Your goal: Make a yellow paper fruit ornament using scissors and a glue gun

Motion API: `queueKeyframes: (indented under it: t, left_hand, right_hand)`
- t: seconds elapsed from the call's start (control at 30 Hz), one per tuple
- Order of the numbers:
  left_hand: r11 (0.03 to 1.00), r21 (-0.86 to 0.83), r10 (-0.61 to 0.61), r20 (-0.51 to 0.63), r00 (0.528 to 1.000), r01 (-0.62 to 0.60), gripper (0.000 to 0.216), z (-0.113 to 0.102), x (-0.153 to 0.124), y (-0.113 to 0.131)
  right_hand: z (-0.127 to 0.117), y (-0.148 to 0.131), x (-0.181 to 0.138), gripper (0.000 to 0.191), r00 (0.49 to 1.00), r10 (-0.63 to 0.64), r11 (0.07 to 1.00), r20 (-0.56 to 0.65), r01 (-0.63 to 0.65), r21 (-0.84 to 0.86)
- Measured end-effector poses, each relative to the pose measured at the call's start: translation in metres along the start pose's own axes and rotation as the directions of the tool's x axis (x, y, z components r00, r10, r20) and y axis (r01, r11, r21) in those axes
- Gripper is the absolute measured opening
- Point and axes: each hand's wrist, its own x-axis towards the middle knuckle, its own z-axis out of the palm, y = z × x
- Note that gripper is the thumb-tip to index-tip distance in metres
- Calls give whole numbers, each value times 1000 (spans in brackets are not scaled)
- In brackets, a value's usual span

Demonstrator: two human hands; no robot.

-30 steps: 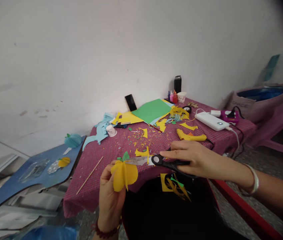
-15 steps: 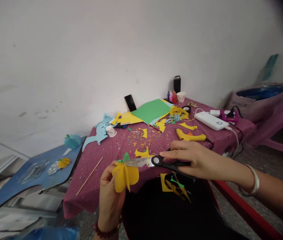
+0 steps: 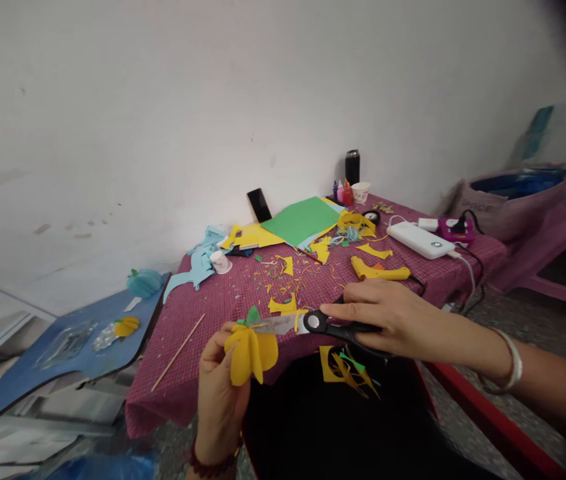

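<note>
My left hand [image 3: 220, 393] is closed around a yellow folded-paper fruit [image 3: 251, 352] with a small green leaf [image 3: 252, 315] on top, held upright at the near edge of the table. My right hand [image 3: 390, 319] grips black-handled scissors [image 3: 313, 324]. Their blades point left and meet the top of the paper fruit beside the leaf. Yellow and green paper scraps [image 3: 347, 368] lie on my dark lap below the scissors.
The table with a purple checked cloth [image 3: 223, 300] holds a yellow glue gun [image 3: 377, 271], a white power bank [image 3: 420, 239], green paper sheets [image 3: 303, 220], a phone [image 3: 259, 205], small bottles, cups, a wooden stick [image 3: 177, 352] and many paper scraps. A blue board [image 3: 63, 347] leans at the left.
Almost nothing has moved. My hands, the paper fruit and the scissors keep their places, with only a slight shift of the view.
</note>
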Motion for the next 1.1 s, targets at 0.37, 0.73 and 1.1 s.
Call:
queueKeyframes:
  t: [0.37,0.73,1.1]
  left_hand:
    - [976,-137,-172,-19,985,168,32,0,0,5]
    - [980,-137,-148,-5,989,146,30,8,-5,11]
    - [982,-119,-154,-49,987,147,35,10,-4,8]
  right_hand:
    - [5,0,-1,46,999,21,1000,-39,-21,5]
    - [4,-1,-2,40,999,-19,999,-36,18,-26]
    - [7,2,-5,39,1000,-30,998,-7,29,-60]
